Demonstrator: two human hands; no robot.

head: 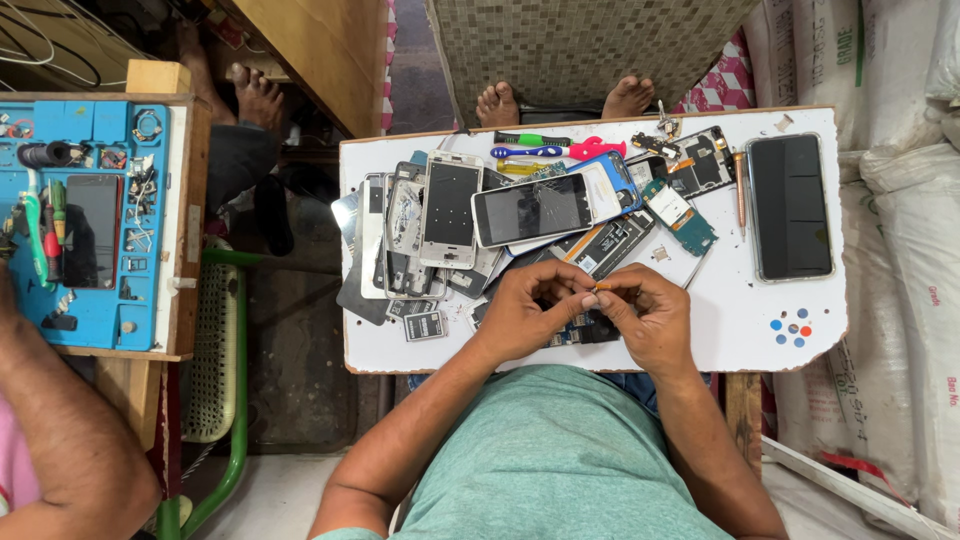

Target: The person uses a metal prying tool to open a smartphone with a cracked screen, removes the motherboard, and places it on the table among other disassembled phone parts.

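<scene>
The left hand and right hand met over the near edge of the white surface, each grip pinched shut on a small orange-tipped tool held between the fingertips. Just beyond lay a heap of dismantled phones, one white phone lying on top. Farther right sat a black phone. At the far edge lay screwdrivers.

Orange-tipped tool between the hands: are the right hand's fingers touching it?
Touching. The head view shows the right hand pinching the small orange-tipped tool at its fingertips, with no gap; the left hand meets it there.
</scene>
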